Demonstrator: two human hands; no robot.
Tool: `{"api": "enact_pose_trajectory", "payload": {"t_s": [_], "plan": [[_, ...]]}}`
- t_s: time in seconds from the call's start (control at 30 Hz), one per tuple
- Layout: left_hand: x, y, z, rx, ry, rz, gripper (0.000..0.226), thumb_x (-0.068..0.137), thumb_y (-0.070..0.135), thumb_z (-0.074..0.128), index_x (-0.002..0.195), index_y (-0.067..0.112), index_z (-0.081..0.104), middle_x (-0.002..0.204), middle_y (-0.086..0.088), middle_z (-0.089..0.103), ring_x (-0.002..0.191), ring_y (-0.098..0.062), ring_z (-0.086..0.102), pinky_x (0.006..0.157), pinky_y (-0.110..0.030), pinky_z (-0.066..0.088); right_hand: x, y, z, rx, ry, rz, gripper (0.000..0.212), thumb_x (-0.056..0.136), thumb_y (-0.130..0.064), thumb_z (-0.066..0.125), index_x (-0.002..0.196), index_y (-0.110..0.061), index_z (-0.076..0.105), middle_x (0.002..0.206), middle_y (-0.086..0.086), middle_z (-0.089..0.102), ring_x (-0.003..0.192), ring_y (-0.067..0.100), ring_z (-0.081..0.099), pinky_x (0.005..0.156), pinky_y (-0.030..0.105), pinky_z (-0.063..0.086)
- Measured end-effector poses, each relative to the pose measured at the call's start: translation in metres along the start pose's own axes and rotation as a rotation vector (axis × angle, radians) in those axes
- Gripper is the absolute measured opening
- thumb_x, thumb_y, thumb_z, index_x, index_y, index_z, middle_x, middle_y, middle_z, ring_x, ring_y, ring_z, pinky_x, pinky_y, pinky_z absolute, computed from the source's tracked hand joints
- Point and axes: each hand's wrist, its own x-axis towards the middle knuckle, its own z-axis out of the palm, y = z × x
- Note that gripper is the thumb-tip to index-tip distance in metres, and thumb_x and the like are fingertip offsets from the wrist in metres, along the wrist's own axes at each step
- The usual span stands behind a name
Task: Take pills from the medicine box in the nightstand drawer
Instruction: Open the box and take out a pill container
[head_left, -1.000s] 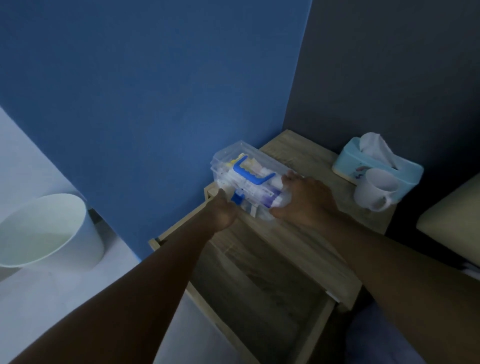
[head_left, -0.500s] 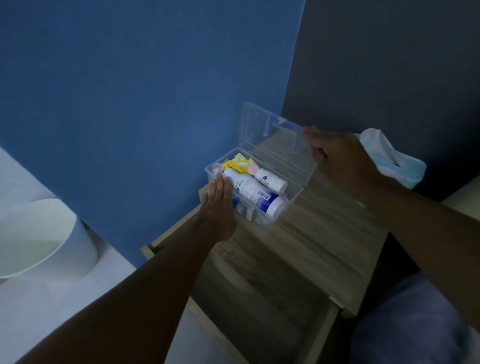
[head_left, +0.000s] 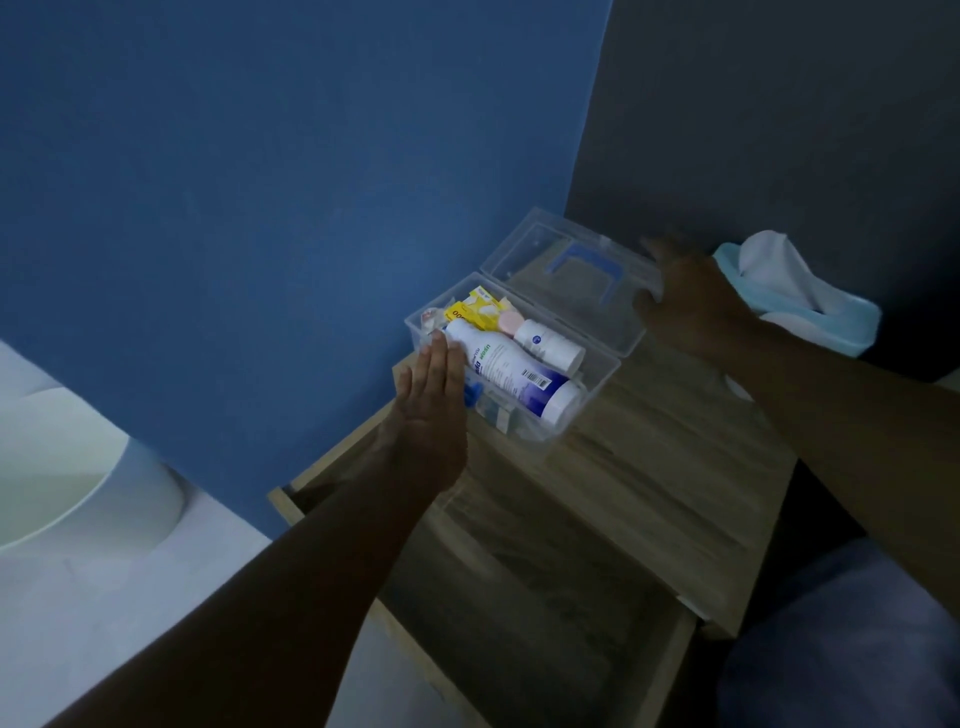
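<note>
A clear plastic medicine box (head_left: 587, 410) stands on the wooden nightstand top (head_left: 665, 467), near its left back corner. Its lid (head_left: 566, 291), with a blue handle, is tipped fully back. My right hand (head_left: 691, 306) grips the lid's far edge. My left hand (head_left: 434, 410) lies flat against the box's near left side, fingers straight. Inside lie a large white and blue bottle (head_left: 514, 376), a smaller white pill bottle (head_left: 550, 343), a yellow packet (head_left: 475, 312) and some small items.
The nightstand drawer (head_left: 519, 623) is pulled out below the box and looks empty and dark. A light blue tissue box (head_left: 800, 296) sits at the back right. A white bin (head_left: 67, 478) stands on the floor at left. Blue wall behind.
The closed box was opened: my right hand swung the lid up and back until it lies open. My left hand stayed at the box's side, now flatter.
</note>
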Motion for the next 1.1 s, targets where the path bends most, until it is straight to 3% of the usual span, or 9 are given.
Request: {"api": "enact_pose_trajectory", "payload": {"t_s": [0.1, 0.2, 0.33, 0.43, 0.57, 0.73, 0.97, 1.1], "plan": [[-0.001, -0.002, 0.002, -0.004, 0.015, 0.014, 0.092, 0.088, 0.003, 0.055, 0.155, 0.013, -0.007, 0.164, -0.007, -0.014, 0.151, -0.026, -0.011, 0.123, -0.049, 0.005, 0.000, -0.022, 0.004, 0.040, 0.065, -0.130, 0.052, 0.094, -0.018, 0.054, 0.145, -0.015, 0.046, 0.151, 0.013, 0.047, 0.127, 0.022, 0.054, 0.108, 0.039, 0.045], [-0.001, -0.004, 0.001, 0.041, 0.011, 0.026, 0.091, 0.089, 0.005, 0.054, 0.155, 0.012, -0.009, 0.164, -0.008, -0.015, 0.151, -0.027, -0.010, 0.123, -0.049, 0.005, 0.000, -0.056, 0.014, 0.085, 0.040, -0.347, 0.038, 0.090, -0.011, 0.055, 0.126, -0.007, 0.066, 0.122, 0.014, 0.070, 0.111, 0.029, 0.066, 0.095, 0.034, 0.052], [-0.003, -0.002, -0.003, 0.071, 0.004, 0.025, 0.088, 0.091, 0.006, 0.051, 0.154, 0.011, -0.011, 0.163, -0.010, -0.016, 0.151, -0.028, -0.010, 0.123, -0.048, 0.006, 0.008, -0.087, 0.040, -0.023, -0.143, -0.403, 0.034, 0.092, -0.020, 0.060, 0.124, -0.013, 0.068, 0.131, 0.008, 0.066, 0.123, 0.025, 0.058, 0.106, 0.036, 0.044], [-0.004, -0.007, -0.002, 0.097, 0.005, 0.028, 0.087, 0.091, 0.007, 0.048, 0.154, 0.009, -0.012, 0.163, -0.012, -0.016, 0.151, -0.029, -0.009, 0.122, -0.048, 0.009, 0.013, -0.097, 0.063, -0.105, -0.251, -0.335, 0.033, 0.093, -0.028, 0.057, 0.121, -0.016, 0.067, 0.130, 0.012, 0.060, 0.116, 0.028, 0.060, 0.101, 0.040, 0.048], [-0.005, -0.003, -0.003, 0.090, 0.014, 0.027, 0.089, 0.090, 0.007, 0.050, 0.154, 0.009, -0.012, 0.163, -0.011, -0.016, 0.151, -0.029, -0.008, 0.122, -0.048, 0.009, 0.018, -0.093, 0.069, -0.141, -0.233, -0.334, 0.022, 0.092, -0.023, 0.057, 0.095, -0.007, 0.071, 0.108, 0.017, 0.062, 0.098, 0.033, 0.064, 0.080, 0.034, 0.050], [-0.005, 0.000, -0.005, 0.074, 0.024, 0.041, 0.087, 0.091, 0.008, 0.049, 0.154, 0.008, -0.012, 0.163, -0.012, -0.017, 0.151, -0.029, -0.009, 0.122, -0.048, 0.007, 0.024, -0.092, 0.070, -0.083, -0.237, -0.329, 0.034, 0.091, -0.021, 0.066, 0.120, -0.005, 0.068, 0.123, 0.017, 0.063, 0.109, 0.030, 0.063, 0.095, 0.039, 0.052], [-0.005, -0.004, -0.004, 0.040, 0.017, 0.045, 0.087, 0.092, 0.010, 0.052, 0.155, 0.010, -0.008, 0.164, -0.010, -0.012, 0.151, -0.027, -0.006, 0.122, -0.048, 0.009, 0.019, -0.094, 0.065, -0.010, -0.156, -0.371, 0.025, 0.087, -0.020, 0.066, 0.107, -0.006, 0.074, 0.111, 0.014, 0.069, 0.102, 0.029, 0.064, 0.088, 0.041, 0.053], [-0.005, -0.003, -0.013, 0.003, -0.073, 0.032, 0.099, 0.084, 0.007, 0.057, 0.155, 0.011, -0.011, 0.164, -0.008, -0.015, 0.151, -0.027, -0.007, 0.123, -0.047, 0.006, 0.003, -0.094, 0.047, 0.043, -0.051, -0.427, 0.022, 0.082, -0.012, 0.067, 0.098, -0.001, 0.075, 0.103, 0.017, 0.069, 0.096, 0.032, 0.063, 0.085, 0.044, 0.051]]}}
